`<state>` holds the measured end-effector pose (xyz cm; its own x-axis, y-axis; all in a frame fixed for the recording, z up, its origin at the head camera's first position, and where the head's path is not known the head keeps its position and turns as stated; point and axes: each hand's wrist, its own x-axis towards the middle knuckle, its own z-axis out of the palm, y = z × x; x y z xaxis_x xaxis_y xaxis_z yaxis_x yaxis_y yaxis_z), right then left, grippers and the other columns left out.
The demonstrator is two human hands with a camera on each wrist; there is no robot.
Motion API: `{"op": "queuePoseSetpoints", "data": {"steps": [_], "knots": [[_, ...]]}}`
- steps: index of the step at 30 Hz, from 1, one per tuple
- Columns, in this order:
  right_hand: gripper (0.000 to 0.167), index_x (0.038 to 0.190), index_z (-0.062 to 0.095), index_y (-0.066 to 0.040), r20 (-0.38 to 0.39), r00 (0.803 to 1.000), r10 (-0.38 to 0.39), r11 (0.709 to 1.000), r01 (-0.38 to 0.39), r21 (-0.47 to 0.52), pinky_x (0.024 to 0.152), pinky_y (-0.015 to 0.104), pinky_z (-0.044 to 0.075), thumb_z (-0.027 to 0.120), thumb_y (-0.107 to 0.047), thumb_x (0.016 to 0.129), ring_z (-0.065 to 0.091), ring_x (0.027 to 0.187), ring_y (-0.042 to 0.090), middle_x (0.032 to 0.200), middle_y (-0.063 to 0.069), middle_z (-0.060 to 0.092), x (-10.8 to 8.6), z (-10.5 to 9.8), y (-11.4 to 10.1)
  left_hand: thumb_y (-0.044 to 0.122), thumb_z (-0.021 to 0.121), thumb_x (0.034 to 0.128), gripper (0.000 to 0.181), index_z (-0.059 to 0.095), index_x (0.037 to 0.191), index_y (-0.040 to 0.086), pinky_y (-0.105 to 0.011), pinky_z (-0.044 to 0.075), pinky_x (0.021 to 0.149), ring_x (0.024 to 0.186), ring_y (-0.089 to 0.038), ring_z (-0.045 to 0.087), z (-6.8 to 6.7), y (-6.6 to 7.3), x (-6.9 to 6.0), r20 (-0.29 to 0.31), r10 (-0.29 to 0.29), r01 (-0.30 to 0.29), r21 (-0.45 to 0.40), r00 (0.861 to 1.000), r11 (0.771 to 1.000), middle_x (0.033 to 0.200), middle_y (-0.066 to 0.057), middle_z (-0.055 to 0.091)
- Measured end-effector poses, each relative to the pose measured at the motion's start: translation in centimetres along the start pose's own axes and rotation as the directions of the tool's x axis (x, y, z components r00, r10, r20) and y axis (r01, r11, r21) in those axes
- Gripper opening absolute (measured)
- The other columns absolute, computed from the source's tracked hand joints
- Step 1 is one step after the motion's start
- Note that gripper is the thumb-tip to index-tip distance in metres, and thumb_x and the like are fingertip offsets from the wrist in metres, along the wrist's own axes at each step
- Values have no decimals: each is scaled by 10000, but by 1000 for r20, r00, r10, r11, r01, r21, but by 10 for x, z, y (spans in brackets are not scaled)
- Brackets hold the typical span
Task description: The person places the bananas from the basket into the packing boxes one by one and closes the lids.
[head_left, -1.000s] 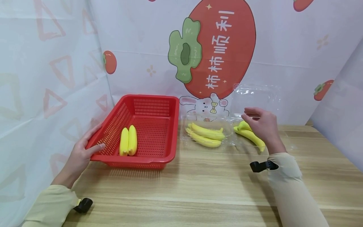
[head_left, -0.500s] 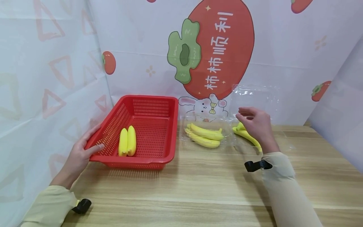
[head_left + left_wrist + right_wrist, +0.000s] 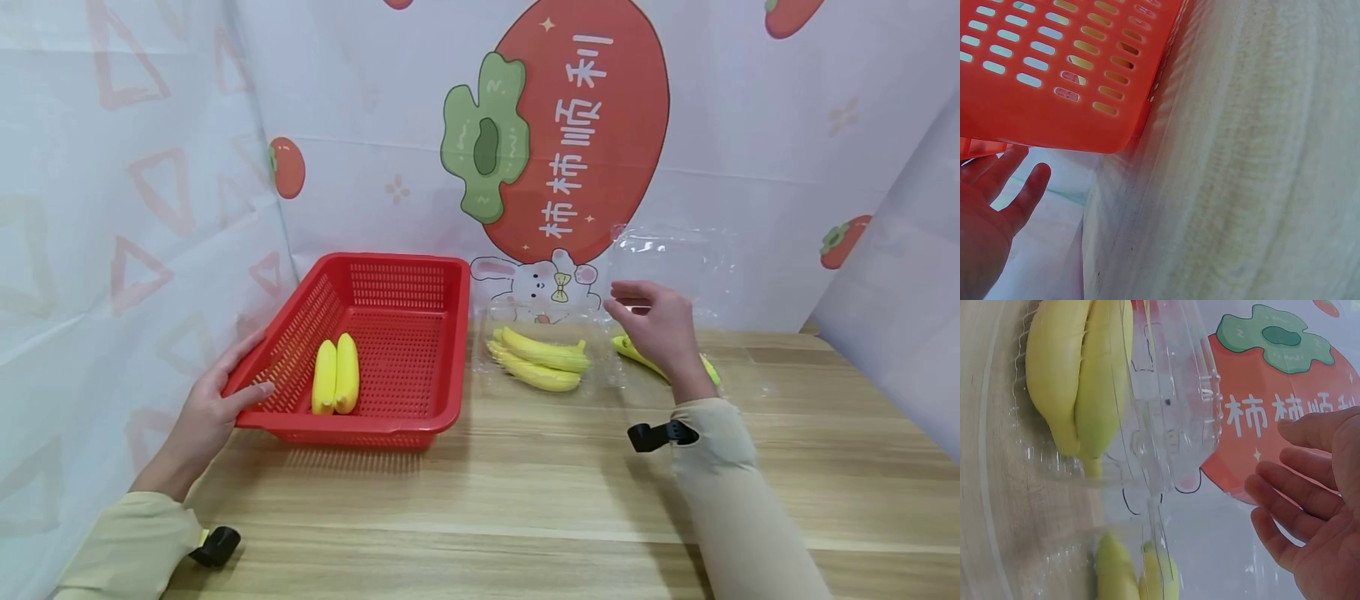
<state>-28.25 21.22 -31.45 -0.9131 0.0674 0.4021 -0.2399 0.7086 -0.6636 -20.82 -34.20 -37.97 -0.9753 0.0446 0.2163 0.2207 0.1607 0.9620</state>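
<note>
A red plastic basket (image 3: 457,350) stands at the left, with two yellow bananas (image 3: 336,375) side by side on its floor. My left hand (image 3: 202,412) holds the basket's left rim, thumb over the edge and fingers outside. My right hand (image 3: 658,329), fingers loosely bent and holding nothing, hovers above the clear plastic containers. Beneath a clear lid, several bananas (image 3: 540,362) lie in the left container (image 3: 480,375). The right container's lid (image 3: 671,267) stands raised against the wall. More bananas (image 3: 636,353) in its base are partly hidden by my right hand and wrist.
The wooden table (image 3: 480,508) meets a printed cloth backdrop (image 3: 360,167) behind and a side cloth (image 3: 75,292) at the left. The left container sits close beside the basket's right side.
My right hand has moved left, from over the right container's bananas towards the left container. My left hand and the basket stay in place; the view shifts slightly.
</note>
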Motion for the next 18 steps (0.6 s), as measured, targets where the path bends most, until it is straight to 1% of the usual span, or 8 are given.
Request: {"op": "queuePoseSetpoints", "data": {"steps": [4,10,18], "knots": [[449,1402,675,-24,-7,1000,-5,1000,5,12,1089,547,554,689,-282,1034,684,1243,387,1359,216,716,1,5,-3,62,599,1056,733,288,1696,235,-182,626,728,942,-17,682,0,1,-1,-1,-2,2,15,1000,1000,1262,116,533],[426,1383,690,-24,-12,999,-32,999,32,38,1077,531,563,701,-255,1025,699,1221,376,1324,212,735,4,16,-8,51,589,1057,727,287,1696,224,-192,630,724,951,-33,685,-1,0,-2,10,8,-8,5,1000,1000,1273,97,528],[419,1393,701,-80,2,999,-39,994,39,106,1080,506,567,720,-259,1015,706,1197,329,1301,163,754,6,28,-18,76,593,1063,738,257,1704,222,-187,629,735,964,-15,686,0,1,-1,9,-4,3,37,1000,999,1298,123,508]]}}
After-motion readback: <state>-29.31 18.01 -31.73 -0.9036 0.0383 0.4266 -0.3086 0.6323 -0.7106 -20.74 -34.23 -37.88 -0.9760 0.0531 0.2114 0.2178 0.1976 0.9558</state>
